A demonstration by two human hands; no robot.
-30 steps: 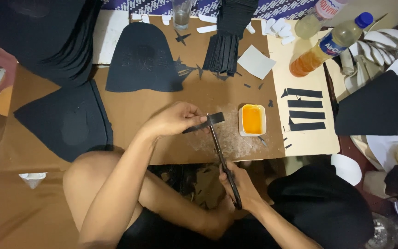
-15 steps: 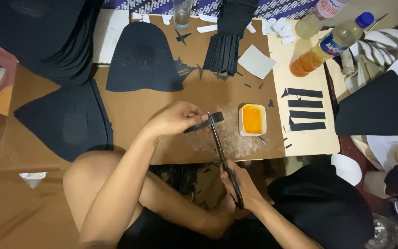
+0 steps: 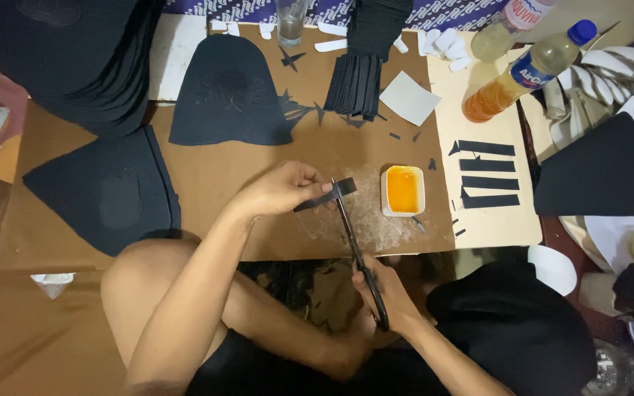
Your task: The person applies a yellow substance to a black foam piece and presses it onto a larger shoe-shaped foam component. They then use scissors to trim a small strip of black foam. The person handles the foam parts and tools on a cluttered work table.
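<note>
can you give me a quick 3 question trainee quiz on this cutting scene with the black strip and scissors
1. True or false: the right hand works the long black scissors.
2. What does the left hand hold? A) clear plastic bottle B) narrow black foam strip C) white paper square
3. Fill in: the small white square dish beside the blades holds an ____ liquid.

Key
1. True.
2. B: it pinches the narrow black foam strip between the blades, over the brown cardboard sheet.
3. Orange.
</note>
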